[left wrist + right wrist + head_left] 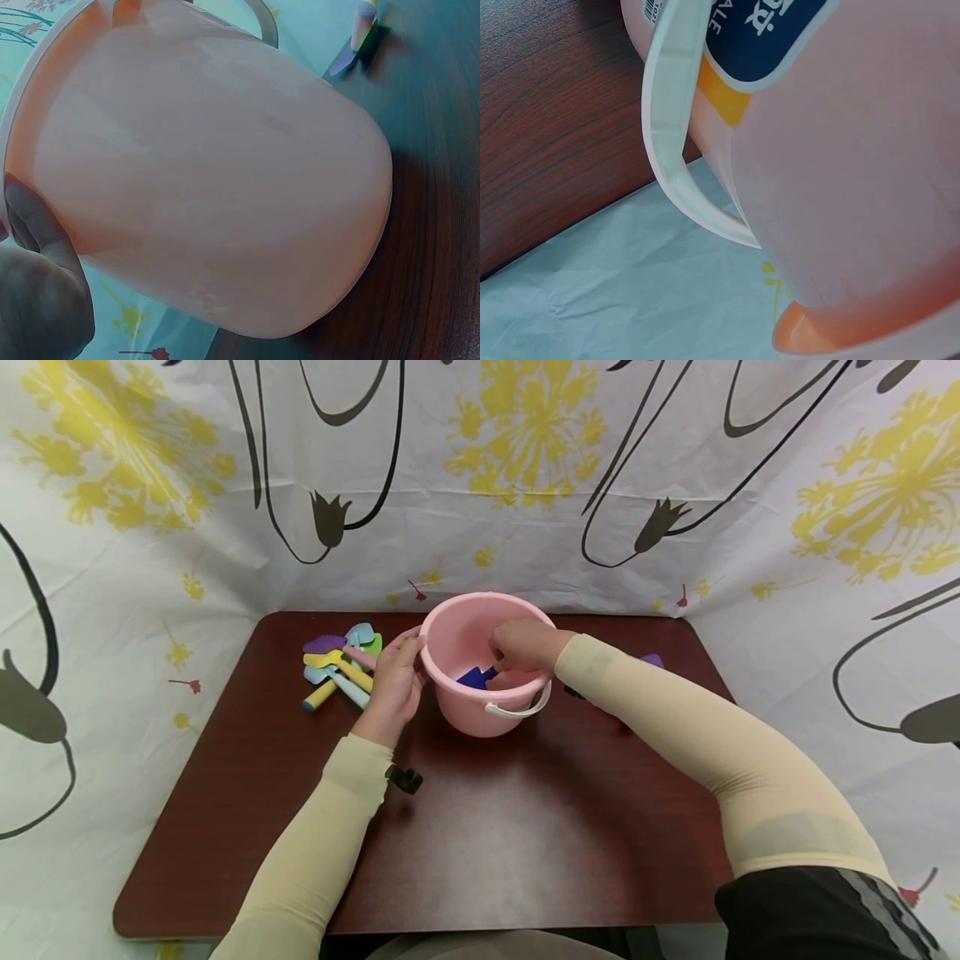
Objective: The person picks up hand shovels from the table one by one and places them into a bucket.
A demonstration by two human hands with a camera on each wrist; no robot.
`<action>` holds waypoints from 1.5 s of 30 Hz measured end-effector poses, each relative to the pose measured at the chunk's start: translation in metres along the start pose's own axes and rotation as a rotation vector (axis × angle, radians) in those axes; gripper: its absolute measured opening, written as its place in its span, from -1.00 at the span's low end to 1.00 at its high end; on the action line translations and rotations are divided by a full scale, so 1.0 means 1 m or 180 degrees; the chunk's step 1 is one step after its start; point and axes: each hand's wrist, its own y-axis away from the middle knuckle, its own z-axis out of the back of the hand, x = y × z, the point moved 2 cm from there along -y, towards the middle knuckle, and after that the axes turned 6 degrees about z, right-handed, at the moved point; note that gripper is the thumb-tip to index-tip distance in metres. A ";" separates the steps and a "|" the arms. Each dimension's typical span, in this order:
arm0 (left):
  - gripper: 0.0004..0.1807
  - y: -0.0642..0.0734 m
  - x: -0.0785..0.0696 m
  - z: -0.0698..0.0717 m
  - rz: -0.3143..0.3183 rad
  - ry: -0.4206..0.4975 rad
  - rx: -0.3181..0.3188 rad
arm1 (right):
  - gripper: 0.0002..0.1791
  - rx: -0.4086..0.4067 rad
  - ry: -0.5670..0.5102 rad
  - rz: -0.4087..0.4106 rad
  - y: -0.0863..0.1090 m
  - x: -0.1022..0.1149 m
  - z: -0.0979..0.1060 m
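A pink bucket [480,718] stands at the back middle of the table. My left hand [397,681] grips its rim at the left; in the left wrist view the fingers [45,225] lie against the wall under the rim. My right hand [521,647] reaches down inside the bucket, fingers curled around the handle end of a small blue toy shovel [472,678]. The blue blade shows beside the hand, low in the bucket. In the right wrist view the bucket's wall and label [765,37] fill the picture, and that hand is out of sight.
Several colourful toy shovels, a yellow one [326,660] among them, lie piled left of the bucket. A purple piece [652,660] shows behind my right forearm. The white bucket handle [525,710] hangs at the front right. Patterned cloth [420,543] rises behind the dark red table [450,827].
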 end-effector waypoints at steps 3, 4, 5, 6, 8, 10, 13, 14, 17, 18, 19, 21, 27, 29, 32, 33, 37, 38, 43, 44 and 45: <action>-0.64 0.001 0.000 0.000 0.0009 -0.0011 0.0004 | -0.75 0.0037 -0.0012 -0.0059 -0.001 0.000 -0.001; -0.63 0.001 0.000 0.000 0.0008 -0.0012 0.0007 | -0.77 0.0055 -0.0014 -0.0079 -0.001 -0.001 -0.001; -0.63 0.001 0.000 0.000 0.0008 -0.0010 0.0010 | -0.78 0.0072 -0.0015 -0.0101 -0.001 -0.001 -0.001; -0.62 0.002 0.000 0.000 0.0008 -0.0008 0.0016 | -0.80 0.0086 -0.0019 -0.0114 -0.002 -0.001 -0.001; -0.62 0.002 0.001 0.000 0.0006 0.0005 0.0021 | -0.84 0.0108 -0.0035 -0.0132 -0.002 0.000 -0.001; -0.62 0.002 0.001 0.001 0.0005 0.0013 0.0016 | -0.86 0.0107 -0.0048 -0.0140 -0.001 0.000 0.000; -0.63 0.002 0.001 0.001 -0.0009 0.0007 0.0013 | -0.86 0.0090 -0.0080 -0.0122 -0.001 0.001 0.001; -0.63 0.002 0.001 0.001 -0.0013 0.0005 0.0012 | -0.85 0.0081 -0.0094 -0.0122 -0.001 0.000 0.001; -0.63 0.001 0.001 0.001 -0.0028 0.0023 0.0014 | -0.78 0.0044 -0.0124 -0.0131 -0.001 0.000 0.003; -0.63 0.001 0.001 0.001 -0.0030 0.0031 0.0013 | -0.77 0.0025 -0.0155 -0.0146 0.000 -0.001 0.004; -0.63 0.001 0.001 0.001 -0.0028 0.0038 0.0011 | -0.77 0.0009 -0.0177 -0.0160 0.000 -0.001 0.004; -0.63 0.001 0.000 0.001 -0.0018 0.0047 -0.0002 | -0.76 -0.0028 -0.0204 -0.0173 0.002 -0.002 0.006; -0.64 0.000 -0.001 0.002 0.0008 0.0042 -0.0034 | -0.71 -0.0195 -0.0274 -0.0212 0.010 -0.002 0.011; -0.64 0.000 -0.001 0.002 0.0006 0.0041 -0.0032 | -0.70 -0.0284 -0.0208 -0.0216 0.015 -0.002 0.015; -0.65 0.000 -0.001 0.002 0.0009 0.0043 -0.0039 | -0.75 -0.0444 -0.0129 -0.0213 0.026 -0.003 0.023; -0.65 0.000 -0.001 0.001 0.0009 0.0038 -0.0041 | -0.78 -0.0529 -0.0120 -0.0208 0.032 -0.004 0.027; -0.63 0.000 -0.001 -0.001 0.0003 0.0008 0.0003 | -0.85 -0.1136 -0.0126 -0.0174 0.058 -0.009 0.042; -0.62 0.000 -0.001 -0.001 0.0003 0.0004 0.0016 | -0.85 -0.1301 -0.0100 -0.0177 0.066 -0.011 0.046; -0.62 0.001 -0.002 -0.002 0.0014 0.0000 0.0016 | -0.86 -0.1822 -0.0107 -0.0351 0.103 -0.020 0.056; -0.62 0.001 -0.002 -0.002 0.0017 -0.0002 0.0005 | -0.86 -0.1852 -0.0145 -0.0412 0.110 -0.022 0.056; -0.63 0.001 -0.002 -0.002 0.0017 -0.0010 -0.0003 | -0.86 -0.1861 -0.0200 -0.0473 0.116 -0.023 0.056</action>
